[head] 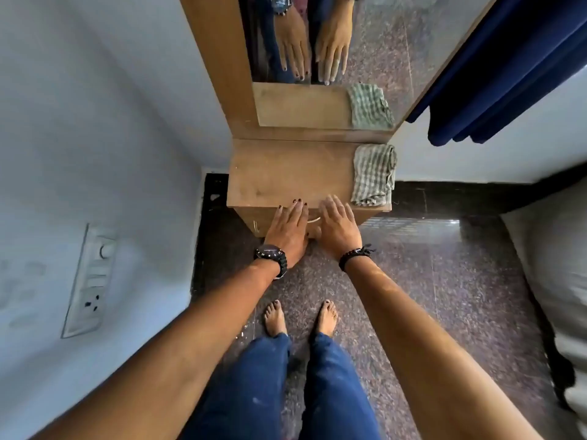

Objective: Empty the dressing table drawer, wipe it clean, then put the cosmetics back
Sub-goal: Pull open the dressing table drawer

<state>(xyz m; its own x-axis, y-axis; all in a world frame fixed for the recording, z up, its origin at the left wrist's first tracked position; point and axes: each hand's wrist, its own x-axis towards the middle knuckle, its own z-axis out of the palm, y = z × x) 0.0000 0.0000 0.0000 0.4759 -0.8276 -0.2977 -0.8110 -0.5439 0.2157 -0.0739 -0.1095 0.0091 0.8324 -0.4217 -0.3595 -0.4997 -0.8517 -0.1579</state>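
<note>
A small wooden dressing table (286, 173) stands against the wall under a tall mirror (317, 42). Its drawer front (254, 222) is closed, with a curved metal handle (313, 220) showing between my hands. My left hand (287, 230) and my right hand (338, 227) hover side by side over the table's front edge, fingers straight, holding nothing. A folded green checked cloth (374, 174) lies on the right side of the tabletop. No cosmetics are in view.
A pale wall with a switch and socket panel (92, 281) is close on the left. A dark blue curtain (495, 74) hangs at the upper right. A bed with light bedding (552, 274) stands on the right. My bare feet stand on speckled granite floor (444, 296).
</note>
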